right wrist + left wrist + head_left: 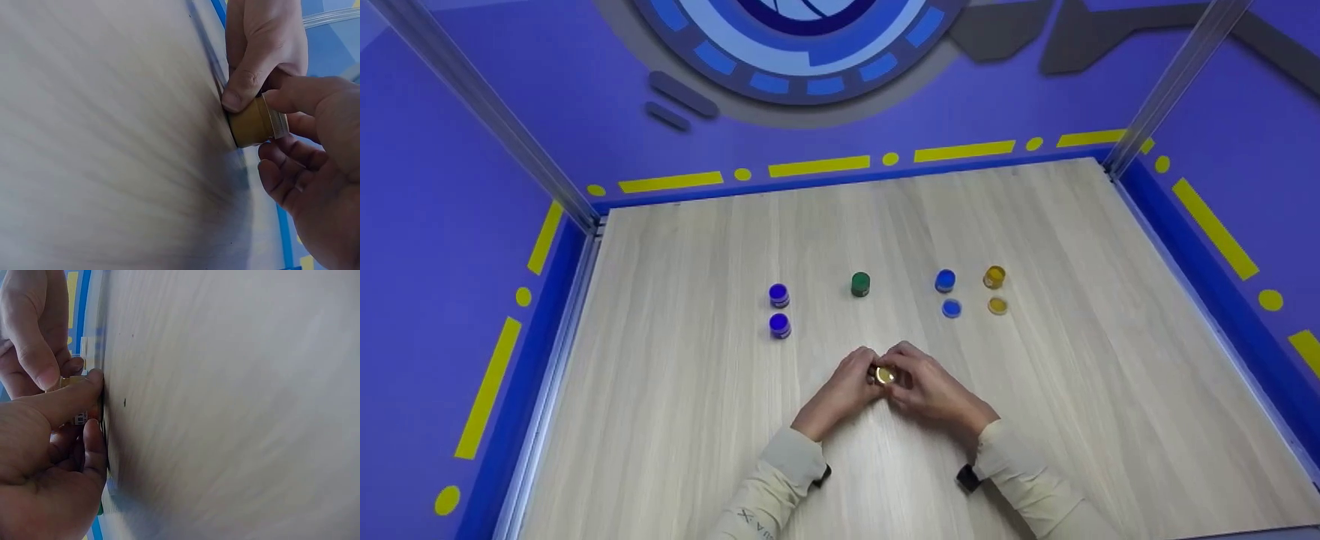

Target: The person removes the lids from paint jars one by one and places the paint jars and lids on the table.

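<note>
Both hands meet around a small gold paint jar (885, 376) near the middle of the table. In the right wrist view the jar's gold body (247, 125) stands at the tabletop, with a clear-edged lid (278, 119) on top. The left hand (847, 385) grips the body low down, its thumb along the side. The right hand (934, 386) has its fingertips round the lid's edge. In the left wrist view, the left hand (50, 455) covers most of the jar, and part of a printed label (81, 418) shows between its fingers.
Beyond the hands stand two purple jars (779, 311), a green jar (861, 284), a blue jar (945, 280) and a yellow jar (994, 277). A blue lid (952, 308) and a yellow lid (997, 306) lie before their jars. Blue-purple walls (825, 135) enclose the wooden table (660, 390).
</note>
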`<move>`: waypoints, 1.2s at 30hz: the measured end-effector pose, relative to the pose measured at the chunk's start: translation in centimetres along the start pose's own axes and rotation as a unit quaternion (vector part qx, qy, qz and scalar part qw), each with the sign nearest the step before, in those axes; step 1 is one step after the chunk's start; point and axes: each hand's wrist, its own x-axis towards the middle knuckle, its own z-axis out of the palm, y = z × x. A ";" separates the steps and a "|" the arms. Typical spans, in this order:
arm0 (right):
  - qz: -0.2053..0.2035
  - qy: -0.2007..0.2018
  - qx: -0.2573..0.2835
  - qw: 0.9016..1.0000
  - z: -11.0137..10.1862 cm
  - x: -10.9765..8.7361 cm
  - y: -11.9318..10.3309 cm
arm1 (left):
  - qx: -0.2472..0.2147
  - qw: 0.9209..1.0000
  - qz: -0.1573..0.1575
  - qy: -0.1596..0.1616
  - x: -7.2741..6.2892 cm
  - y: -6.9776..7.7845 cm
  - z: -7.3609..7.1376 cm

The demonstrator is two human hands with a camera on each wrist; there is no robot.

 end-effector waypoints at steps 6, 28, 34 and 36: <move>0.003 0.010 0.014 1.000 0.1 -0.3 0.2 | -0.001 1.000 -0.012 -0.009 0.0 0.1 0.0; 0.102 0.200 0.042 0.974 3.2 -1.1 -1.2 | -0.020 1.000 -0.015 -0.013 -0.1 -0.1 -0.1; 0.094 0.154 0.027 0.983 2.5 -0.9 -1.0 | -0.009 1.000 0.001 -0.005 -0.1 -0.2 0.0; 0.086 0.128 0.018 0.988 2.1 -0.8 -0.9 | -0.007 1.000 0.000 -0.005 -0.1 -0.2 0.1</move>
